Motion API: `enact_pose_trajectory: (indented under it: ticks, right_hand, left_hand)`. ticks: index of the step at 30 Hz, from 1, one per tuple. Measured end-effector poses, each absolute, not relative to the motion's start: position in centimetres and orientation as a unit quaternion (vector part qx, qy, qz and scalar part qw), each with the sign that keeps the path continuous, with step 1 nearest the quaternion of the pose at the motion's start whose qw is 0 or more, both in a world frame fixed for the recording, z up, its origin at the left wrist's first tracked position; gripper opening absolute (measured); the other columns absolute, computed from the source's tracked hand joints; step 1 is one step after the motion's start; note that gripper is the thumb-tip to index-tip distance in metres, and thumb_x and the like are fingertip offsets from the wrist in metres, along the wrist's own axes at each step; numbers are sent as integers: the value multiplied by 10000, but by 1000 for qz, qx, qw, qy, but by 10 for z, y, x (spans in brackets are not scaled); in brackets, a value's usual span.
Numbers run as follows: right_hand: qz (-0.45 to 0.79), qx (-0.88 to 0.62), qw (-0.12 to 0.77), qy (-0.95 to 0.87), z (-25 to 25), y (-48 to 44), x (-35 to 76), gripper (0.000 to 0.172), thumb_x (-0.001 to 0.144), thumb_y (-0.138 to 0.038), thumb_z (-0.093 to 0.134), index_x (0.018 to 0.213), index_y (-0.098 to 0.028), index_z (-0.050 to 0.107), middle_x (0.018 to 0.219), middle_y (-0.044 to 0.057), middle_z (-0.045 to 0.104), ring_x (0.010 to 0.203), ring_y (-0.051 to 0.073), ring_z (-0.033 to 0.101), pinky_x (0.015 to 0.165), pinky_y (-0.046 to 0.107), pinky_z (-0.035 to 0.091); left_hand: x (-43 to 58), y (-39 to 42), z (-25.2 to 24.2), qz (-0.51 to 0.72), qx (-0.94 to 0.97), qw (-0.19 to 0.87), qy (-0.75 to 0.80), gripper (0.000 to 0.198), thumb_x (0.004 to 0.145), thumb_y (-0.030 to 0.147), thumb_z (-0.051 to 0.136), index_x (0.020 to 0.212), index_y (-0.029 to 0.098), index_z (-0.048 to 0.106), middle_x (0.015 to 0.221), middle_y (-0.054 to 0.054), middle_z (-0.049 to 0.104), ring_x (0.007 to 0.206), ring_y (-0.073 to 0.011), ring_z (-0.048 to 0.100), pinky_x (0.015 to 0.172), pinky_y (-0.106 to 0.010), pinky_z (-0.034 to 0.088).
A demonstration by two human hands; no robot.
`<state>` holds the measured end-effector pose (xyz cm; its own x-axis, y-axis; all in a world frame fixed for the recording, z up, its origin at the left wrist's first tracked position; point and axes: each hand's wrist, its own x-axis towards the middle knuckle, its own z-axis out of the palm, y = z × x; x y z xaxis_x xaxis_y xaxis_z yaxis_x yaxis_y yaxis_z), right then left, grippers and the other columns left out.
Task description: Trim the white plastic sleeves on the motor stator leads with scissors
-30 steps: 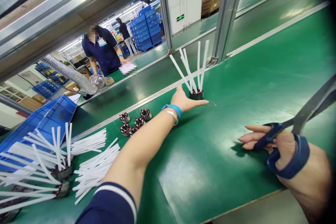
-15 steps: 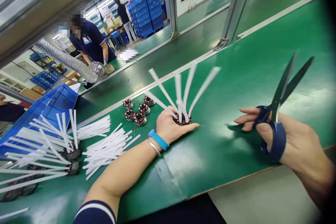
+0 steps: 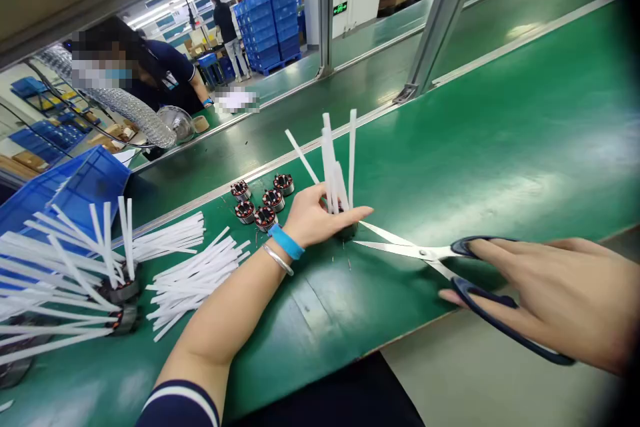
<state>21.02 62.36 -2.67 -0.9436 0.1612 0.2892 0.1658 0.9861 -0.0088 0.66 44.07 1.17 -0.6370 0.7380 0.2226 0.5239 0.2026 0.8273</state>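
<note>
My left hand is wrapped round a small motor stator on the green bench; the hand covers much of it. Several white strips stand up out of that stator. In my right hand is a pair of scissors with dark blue handles, fingers through the loops. Their blades are parted, with the tips close to the stator's right side. Tiny cut bits lie on the bench just below the stator.
Several bare stators stand left of my left hand. Piles of loose white strips and stators with strips lie farther left, before a blue bin. Across the metal frame, a co-worker sits near a duct hose.
My right hand has swung the scissors from pointing up to pointing left, bringing the parted blades to the stator. My left hand has tilted the stator, and the strips stand closer together.
</note>
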Motion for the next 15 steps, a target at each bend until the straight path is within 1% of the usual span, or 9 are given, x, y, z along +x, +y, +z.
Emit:
enact_pose_trajectory:
  ticks: [2, 5, 11, 15]
  right_hand:
    - [-50, -42, 114, -991, -15, 620, 200, 503, 754, -683, 345, 781, -219, 537, 612, 35, 610, 571, 252, 585, 520, 343, 295]
    - [-92, -24, 83, -992, 0, 614, 184, 492, 767, -650, 319, 765, -207, 533, 555, 40, 585, 535, 270, 578, 508, 335, 258]
    - [-158, -7, 27, -987, 21, 600, 155, 542, 749, -694, 317, 721, -202, 544, 483, 46, 548, 491, 286, 574, 494, 328, 241]
    - [-189, 13, 13, -982, 23, 591, 150, 465, 759, -626, 369, 666, -200, 531, 410, 19, 456, 416, 265, 539, 461, 309, 193]
  left_hand:
    - [-3, 444, 16, 482, 441, 173, 737, 347, 726, 477, 591, 648, 144, 532, 589, 3, 545, 535, -85, 490, 513, -220, 394]
    - [-12, 443, 24, 464, 496, 185, 710, 351, 803, 425, 497, 592, 145, 516, 548, 13, 520, 519, -75, 475, 520, -206, 368]
    - [-14, 445, 34, 420, 545, 180, 703, 381, 843, 393, 430, 542, 160, 455, 515, 28, 457, 521, -78, 429, 523, -204, 328]
    - [-17, 448, 32, 410, 563, 158, 700, 403, 854, 386, 407, 515, 168, 422, 499, 31, 413, 514, -85, 390, 518, -218, 310]
